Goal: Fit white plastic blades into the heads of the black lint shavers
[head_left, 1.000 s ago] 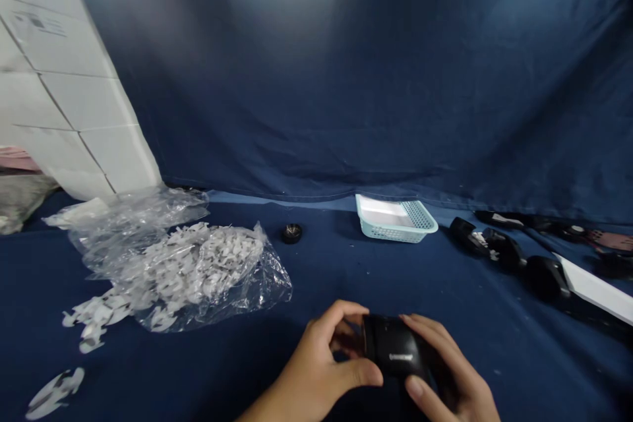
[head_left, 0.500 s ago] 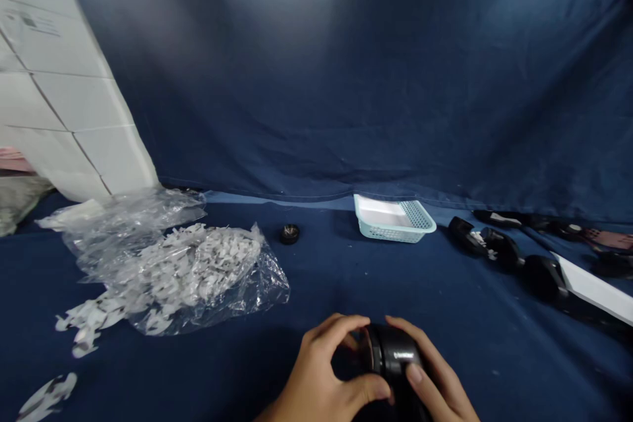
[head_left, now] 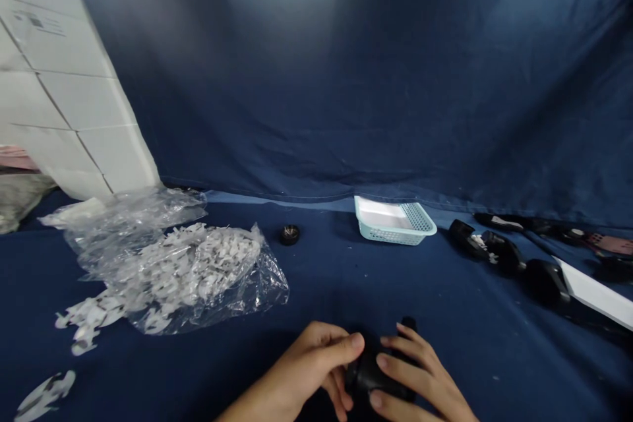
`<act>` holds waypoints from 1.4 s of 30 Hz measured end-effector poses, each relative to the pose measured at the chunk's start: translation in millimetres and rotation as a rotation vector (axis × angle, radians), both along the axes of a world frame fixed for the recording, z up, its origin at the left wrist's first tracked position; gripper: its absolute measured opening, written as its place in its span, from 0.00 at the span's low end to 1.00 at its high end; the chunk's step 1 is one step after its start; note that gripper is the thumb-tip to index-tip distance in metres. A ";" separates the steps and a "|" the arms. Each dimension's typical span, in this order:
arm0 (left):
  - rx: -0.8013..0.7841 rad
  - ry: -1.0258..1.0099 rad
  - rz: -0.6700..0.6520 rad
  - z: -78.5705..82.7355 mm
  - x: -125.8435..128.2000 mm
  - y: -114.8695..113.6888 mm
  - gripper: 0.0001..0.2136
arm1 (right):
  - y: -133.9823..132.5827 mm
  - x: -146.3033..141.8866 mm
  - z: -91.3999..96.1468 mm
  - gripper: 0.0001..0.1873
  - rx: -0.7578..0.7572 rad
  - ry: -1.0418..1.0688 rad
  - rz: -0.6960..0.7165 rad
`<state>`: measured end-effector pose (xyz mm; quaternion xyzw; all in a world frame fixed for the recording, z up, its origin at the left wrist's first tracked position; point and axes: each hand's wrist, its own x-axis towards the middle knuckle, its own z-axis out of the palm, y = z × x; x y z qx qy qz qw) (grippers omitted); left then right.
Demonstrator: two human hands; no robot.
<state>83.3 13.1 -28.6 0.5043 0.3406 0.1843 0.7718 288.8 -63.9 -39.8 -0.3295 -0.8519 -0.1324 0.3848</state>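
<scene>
grip closed: left hand (head_left: 306,362) and right hand (head_left: 420,376) press together around a black cylindrical plastic part (head_left: 368,372), bracing it from both sides just above the navy blue cloth (head_left: 445,323).

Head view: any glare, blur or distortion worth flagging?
Head view: glare on the clear plastic bag; white tiled wall leans, apparently lens distortion; navy cloth backdrop lit unevenly; black rounded object between left hand and right hand sits in shadow, detail lost.
</scene>
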 end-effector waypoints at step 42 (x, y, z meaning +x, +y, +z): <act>0.913 0.273 0.047 -8.7 -0.9 -9.7 0.42 | 5.7 -19.9 -21.7 0.21 -1.244 1.367 -0.093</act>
